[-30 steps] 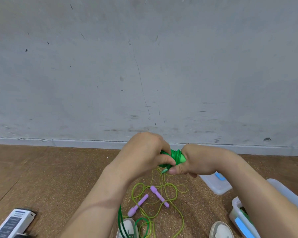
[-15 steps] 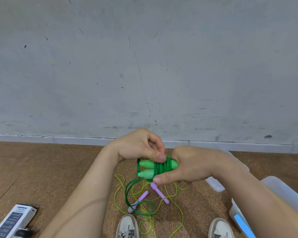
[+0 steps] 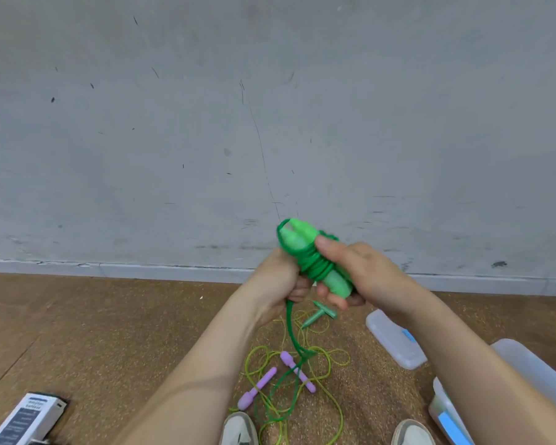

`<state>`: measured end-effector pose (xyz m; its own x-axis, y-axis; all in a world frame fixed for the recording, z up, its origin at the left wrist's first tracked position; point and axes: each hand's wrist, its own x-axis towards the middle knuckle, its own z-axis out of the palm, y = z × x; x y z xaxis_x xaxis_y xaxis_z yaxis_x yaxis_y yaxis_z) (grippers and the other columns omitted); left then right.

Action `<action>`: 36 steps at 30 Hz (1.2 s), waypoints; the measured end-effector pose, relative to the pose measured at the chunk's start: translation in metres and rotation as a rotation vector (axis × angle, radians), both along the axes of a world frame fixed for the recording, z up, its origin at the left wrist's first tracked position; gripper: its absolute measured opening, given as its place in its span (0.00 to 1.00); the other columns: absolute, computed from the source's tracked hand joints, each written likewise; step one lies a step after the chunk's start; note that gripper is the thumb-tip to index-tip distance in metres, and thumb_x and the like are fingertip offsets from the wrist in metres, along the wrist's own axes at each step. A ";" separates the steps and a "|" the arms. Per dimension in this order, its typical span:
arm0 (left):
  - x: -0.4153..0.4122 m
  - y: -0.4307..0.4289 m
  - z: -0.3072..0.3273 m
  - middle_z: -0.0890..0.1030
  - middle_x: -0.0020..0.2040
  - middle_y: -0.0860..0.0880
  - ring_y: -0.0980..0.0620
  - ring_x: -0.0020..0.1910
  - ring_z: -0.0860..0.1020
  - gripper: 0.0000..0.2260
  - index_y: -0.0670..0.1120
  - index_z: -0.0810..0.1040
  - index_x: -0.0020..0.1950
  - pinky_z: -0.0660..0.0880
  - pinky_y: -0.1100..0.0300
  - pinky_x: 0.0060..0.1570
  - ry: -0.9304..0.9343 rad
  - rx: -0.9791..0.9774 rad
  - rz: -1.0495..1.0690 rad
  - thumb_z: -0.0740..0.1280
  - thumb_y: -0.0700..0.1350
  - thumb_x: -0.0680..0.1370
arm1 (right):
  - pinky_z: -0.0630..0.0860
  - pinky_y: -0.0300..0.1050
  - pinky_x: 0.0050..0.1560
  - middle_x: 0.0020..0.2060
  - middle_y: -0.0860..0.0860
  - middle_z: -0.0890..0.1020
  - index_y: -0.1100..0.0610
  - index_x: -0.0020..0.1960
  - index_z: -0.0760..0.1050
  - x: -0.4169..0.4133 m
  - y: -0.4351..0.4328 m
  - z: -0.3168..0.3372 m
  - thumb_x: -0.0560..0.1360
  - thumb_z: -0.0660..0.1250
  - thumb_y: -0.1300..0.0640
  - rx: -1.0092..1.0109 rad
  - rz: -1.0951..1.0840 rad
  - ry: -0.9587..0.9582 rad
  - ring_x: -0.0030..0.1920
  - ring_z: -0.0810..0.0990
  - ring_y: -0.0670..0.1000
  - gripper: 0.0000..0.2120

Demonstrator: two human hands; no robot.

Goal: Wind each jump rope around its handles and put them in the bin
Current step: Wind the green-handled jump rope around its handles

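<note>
Clamps the handles [image 3: 298,238] in the right hand [image 3: 363,273], thumb on top, fingers curled beneath, up before the wall [image 3: 174,123]. Grips the trailing cord [image 3: 291,329] in the curled left hand [image 3: 276,281]. Likely light, springy, slick: best squeezed where cord crosses handles.

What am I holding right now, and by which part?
The right hand grips the green jump rope by its two paired handles, thumb over the wound coils. The left hand grips its loose cord just below them.

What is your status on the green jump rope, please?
Right hand grips the green handles; left hand holds the green cord. Cord partly wound, tail hanging to the floor. Purple-handled rope loose beneath.
</note>
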<state>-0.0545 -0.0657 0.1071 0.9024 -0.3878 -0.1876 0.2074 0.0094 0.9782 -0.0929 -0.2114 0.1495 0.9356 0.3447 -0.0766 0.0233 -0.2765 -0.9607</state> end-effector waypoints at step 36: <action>-0.022 0.046 0.040 0.86 0.41 0.46 0.57 0.41 0.80 0.08 0.46 0.86 0.44 0.77 0.60 0.46 -0.365 0.513 -0.201 0.78 0.39 0.67 | 0.70 0.37 0.30 0.22 0.52 0.76 0.59 0.35 0.78 -0.001 -0.002 -0.008 0.71 0.49 0.26 -0.574 0.332 0.103 0.22 0.72 0.47 0.38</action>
